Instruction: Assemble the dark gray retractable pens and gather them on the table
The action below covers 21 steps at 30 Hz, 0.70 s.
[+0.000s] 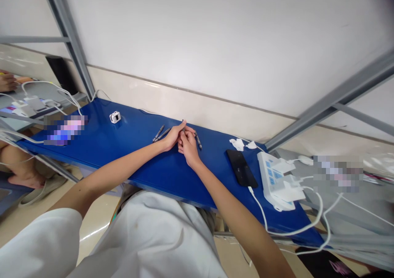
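Note:
My left hand [174, 136] and my right hand [188, 145] meet over the far part of the blue table. Their fingers are closed together around a slim dark pen [184, 122], whose end pokes up above the fingertips; most of it is hidden. Just left of my left hand lie dark pens [159, 133], close together. Another dark pen [198, 140] lies immediately right of my right hand.
On the blue table [132, 136] sit a small white device [115, 117], a black phone [241, 168] on a cable, torn white paper [237, 143] and a white power strip [272, 181]. A pixelated screen [66, 130] lies left. Another person's hand [8, 81] shows far left.

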Each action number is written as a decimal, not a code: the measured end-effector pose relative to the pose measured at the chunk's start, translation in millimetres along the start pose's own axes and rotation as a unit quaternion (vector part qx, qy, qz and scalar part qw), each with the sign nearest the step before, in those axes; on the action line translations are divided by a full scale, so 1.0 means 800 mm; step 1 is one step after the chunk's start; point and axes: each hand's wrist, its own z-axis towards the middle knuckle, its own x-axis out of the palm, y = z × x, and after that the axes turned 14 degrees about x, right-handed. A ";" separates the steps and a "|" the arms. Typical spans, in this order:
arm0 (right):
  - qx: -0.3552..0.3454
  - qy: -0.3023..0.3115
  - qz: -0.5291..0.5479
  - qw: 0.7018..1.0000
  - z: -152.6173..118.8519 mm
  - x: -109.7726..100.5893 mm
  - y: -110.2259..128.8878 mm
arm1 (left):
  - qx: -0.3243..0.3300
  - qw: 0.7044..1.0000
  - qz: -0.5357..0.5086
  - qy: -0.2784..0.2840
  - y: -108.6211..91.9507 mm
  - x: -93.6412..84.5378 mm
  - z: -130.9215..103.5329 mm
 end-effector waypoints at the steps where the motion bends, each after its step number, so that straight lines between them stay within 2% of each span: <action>1: -0.001 0.003 0.001 1.000 0.000 0.000 0.000 | 0.001 1.000 0.003 -0.002 0.000 0.000 0.000; 14: -0.003 0.001 0.015 1.000 0.008 -0.003 -0.004 | -0.034 0.999 0.015 -0.018 -0.005 0.003 -0.003; 21: -0.010 0.007 0.013 1.000 0.008 -0.004 -0.004 | -0.015 1.000 0.005 -0.022 0.001 0.001 -0.002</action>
